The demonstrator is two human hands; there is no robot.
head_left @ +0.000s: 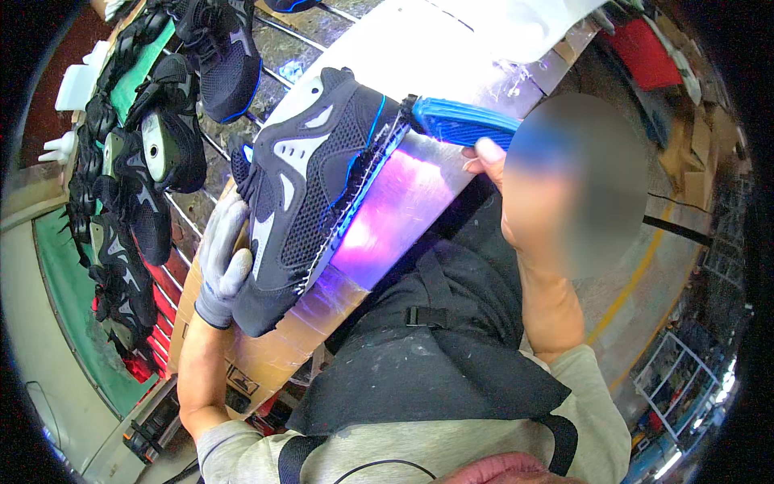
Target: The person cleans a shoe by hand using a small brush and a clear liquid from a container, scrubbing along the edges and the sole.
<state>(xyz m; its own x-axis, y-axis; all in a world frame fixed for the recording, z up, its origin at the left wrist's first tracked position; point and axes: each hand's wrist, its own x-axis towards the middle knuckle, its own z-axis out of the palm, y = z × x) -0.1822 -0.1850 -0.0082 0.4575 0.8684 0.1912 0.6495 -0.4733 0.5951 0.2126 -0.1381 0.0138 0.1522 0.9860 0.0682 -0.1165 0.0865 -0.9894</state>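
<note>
Left hand (222,258) is wearing a glove and gripping the shoe (310,169) along its far side near the toe. Shoe is lying on its side over the metal sheet (395,202) and cardboard (322,323), stitched edge (347,211) facing the body. Right hand (520,210) is curling beside the blue piece (468,121); blur is hiding most of it, so can't tell if it's gripping. Blue piece is meeting the shoe at the heel end; could be sole or tool.

Work looks to be on that edge. My take: hold the toe firm so the shoe isn't rolling, line up at the heel first, go forward in short even passes, follow the stitching. Main risk is drifting onto the mesh.

Containers: white jug (76,87) is standing far left, contents not showing. Cartons (700,137) are stacking up far right; can't see inside. More shoes (230,60) are piling up left of the work.
</note>
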